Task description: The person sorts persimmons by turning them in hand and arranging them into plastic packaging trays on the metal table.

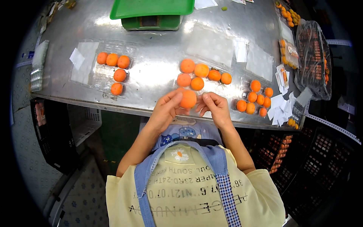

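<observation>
The left hand (166, 109) is pinching one round orange fruit (188, 99) between its thumb and fingers, over the near edge of the shiny metal table (155, 77). The thumb is pressing on the side while the fingers are curling underneath, likely so the smooth ball is not rolling away. The right hand (216, 108) is waiting just beside it, with its thumb and fingers bent and a bit spread, seeming to hold nothing. Just past the hands, a clear plastic middle tray (212, 86) is carrying six orange fruits (201, 70), and its flat see-through lid (210, 43) is lying back toward the far edge, maybe to leave the top open. Toward the table's left edge, a clear plastic left tray (100, 77) is holding five fruits in a bent line. Near the right edge, more fruits (260, 99) are sitting close together, and white paper slips (280, 108) are lying beside them, perhaps to be easy to reach. A flat green plastic tray (151, 8) is standing at the far edge.
</observation>
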Demonstrator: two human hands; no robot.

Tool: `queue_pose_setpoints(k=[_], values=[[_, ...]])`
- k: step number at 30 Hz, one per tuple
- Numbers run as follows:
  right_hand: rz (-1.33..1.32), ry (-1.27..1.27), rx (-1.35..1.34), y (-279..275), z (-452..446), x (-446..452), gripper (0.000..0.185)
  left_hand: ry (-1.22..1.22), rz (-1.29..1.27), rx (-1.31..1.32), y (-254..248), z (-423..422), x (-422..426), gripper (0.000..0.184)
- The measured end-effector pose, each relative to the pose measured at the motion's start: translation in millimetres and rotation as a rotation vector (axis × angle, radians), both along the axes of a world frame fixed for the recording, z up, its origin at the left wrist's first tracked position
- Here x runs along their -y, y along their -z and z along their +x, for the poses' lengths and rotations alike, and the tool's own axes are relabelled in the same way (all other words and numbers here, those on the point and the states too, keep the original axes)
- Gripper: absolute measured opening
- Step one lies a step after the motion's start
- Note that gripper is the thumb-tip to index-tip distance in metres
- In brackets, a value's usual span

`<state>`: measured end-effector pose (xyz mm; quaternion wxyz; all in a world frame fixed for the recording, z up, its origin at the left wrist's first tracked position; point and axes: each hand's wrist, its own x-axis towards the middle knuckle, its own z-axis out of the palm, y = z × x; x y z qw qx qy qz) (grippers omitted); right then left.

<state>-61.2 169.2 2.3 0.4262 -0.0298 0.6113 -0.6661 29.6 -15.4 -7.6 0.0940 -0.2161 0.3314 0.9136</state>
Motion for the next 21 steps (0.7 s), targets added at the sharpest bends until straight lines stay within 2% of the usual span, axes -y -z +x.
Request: queue_pose_setpoints(k=[1, 5, 6, 10, 14, 21], values=[[0.065, -0.032, -0.069, 5, -2, -3, 0.026, -0.002, 0.164, 0.029, 2, 1, 5, 0.037], [0.22, -0.153, -0.363, 0, 3, 6, 0.018, -0.048, 0.324, 0.049, 7, 6, 13, 0.038], [0.258, -0.149, -0.507, -11, 3, 15, 0.031, -0.07, 0.304, 0.066, 5, 7, 15, 0.037], [0.169, -0.066, -0.77, -14, 4, 38, 0.047, -0.169, 0.138, 0.078, 0, 10, 16, 0.035], [0.206, -0.233, -0.944, -27, 10, 76, 0.049, -0.254, -0.114, 0.068, 1, 19, 24, 0.036], [0.202, -0.364, -1.046, -16, 23, 135, 0.05, -0.407, -0.294, 0.059, 6, 44, 60, 0.034]])
